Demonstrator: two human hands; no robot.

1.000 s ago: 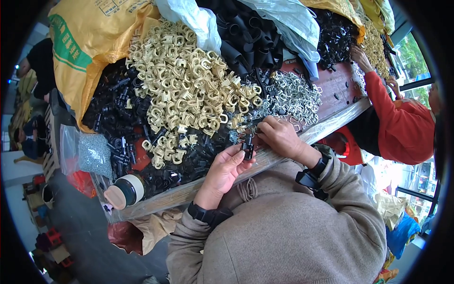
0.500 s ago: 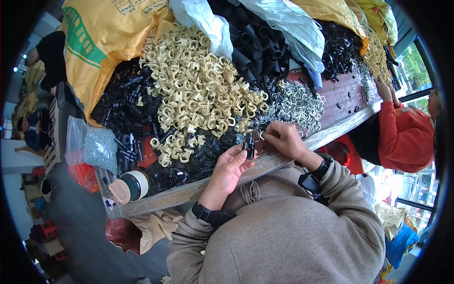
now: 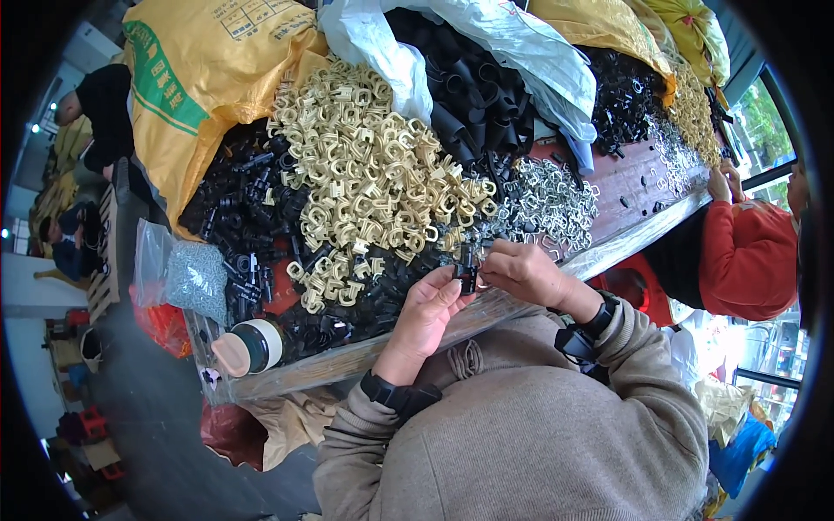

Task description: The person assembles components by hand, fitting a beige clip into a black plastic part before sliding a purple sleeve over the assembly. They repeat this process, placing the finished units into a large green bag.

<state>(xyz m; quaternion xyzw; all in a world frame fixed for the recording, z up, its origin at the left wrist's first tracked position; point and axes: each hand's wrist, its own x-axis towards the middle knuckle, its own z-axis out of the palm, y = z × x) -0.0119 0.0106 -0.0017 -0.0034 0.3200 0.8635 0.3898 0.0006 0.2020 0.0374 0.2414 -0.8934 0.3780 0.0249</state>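
Observation:
My left hand [image 3: 427, 314] and my right hand [image 3: 525, 272] meet at the table's front edge, both pinching one small black plastic part [image 3: 467, 271] between the fingertips. Right behind them lies a big heap of cream plastic clips [image 3: 369, 178]. A pile of black plastic parts [image 3: 248, 217] spreads to the left and under the cream heap. A mound of small silver metal clips [image 3: 552, 201] sits just beyond my right hand. Each wrist wears a black band.
A yellow sack [image 3: 195, 82], a white bag of black tubes [image 3: 473, 87] and more sacks line the back. A lidded jar [image 3: 248, 347] and a clear bag of grey bits [image 3: 193, 278] sit at the left. A person in red [image 3: 747, 256] works at the right.
My hands and the black part have stayed together at the table edge, with the fingers shifting slightly on the part. The person in red has drawn their arm back from the table.

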